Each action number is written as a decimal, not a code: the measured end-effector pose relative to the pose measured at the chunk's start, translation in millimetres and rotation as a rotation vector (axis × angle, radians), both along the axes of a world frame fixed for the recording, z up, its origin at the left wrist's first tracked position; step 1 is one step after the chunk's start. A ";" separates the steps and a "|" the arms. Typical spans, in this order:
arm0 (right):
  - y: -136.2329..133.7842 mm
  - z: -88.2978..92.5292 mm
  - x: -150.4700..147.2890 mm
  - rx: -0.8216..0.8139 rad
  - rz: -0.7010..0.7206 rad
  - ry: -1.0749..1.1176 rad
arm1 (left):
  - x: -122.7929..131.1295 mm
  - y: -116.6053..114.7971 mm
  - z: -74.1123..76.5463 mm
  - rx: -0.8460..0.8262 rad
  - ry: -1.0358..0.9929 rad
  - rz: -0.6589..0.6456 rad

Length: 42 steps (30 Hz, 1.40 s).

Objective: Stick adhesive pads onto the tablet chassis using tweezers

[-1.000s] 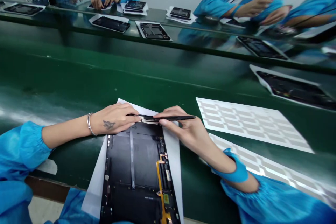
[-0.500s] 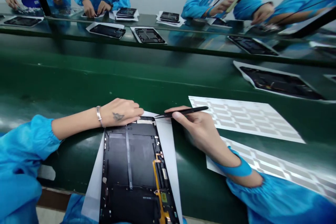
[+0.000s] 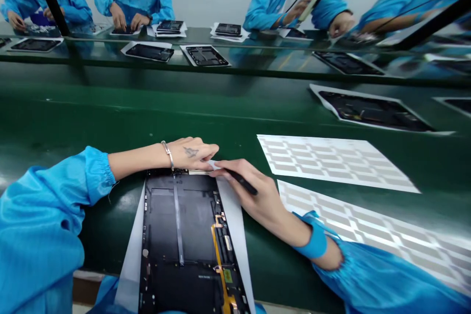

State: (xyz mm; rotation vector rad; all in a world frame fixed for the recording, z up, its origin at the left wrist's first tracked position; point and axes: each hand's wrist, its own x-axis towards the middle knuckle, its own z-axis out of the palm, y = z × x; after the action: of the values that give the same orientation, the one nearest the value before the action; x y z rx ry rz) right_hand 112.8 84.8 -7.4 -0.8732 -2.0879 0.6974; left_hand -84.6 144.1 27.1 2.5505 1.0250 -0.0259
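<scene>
An open black tablet housing [image 3: 195, 221] lies on a white sheet [image 3: 235, 211] in front of me, with an orange flex cable [image 3: 218, 248] down its right side. My left hand [image 3: 193, 153] is closed over the far edge of the housing, its fingers bent down; whatever they grip is hidden. My right hand [image 3: 257, 196] is closed round black tweezers [image 3: 241, 182], slanting towards the housing's far right corner. Its fingertips meet those of the left hand beside a pale strip [image 3: 198, 172]. The tweezer tips are hidden behind the fingers.
Two white sheets of grey stickers, one farther [image 3: 331, 159] and one nearer [image 3: 353, 223], lie at my right. Beyond is a raised shelf with several tablet housings, such as one on paper [image 3: 206, 55]. Another housing [image 3: 375, 108] rests at right. Co-workers in blue sit opposite.
My left hand has slid right along the housing's far edge. My right hand has come left, so both sets of fingertips now meet, and the tweezers point more steeply down. The view has shifted slightly.
</scene>
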 end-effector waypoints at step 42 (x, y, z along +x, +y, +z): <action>178.7 68.1 91.5 0.101 -0.728 -0.236 | -141.1 43.1 20.6 0.392 -0.098 0.789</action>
State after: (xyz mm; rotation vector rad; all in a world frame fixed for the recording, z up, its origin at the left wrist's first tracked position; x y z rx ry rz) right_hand 204.3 263.5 60.8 -1.5887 -1.7767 0.1002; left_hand -225.7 187.1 47.8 2.2271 2.0734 0.5520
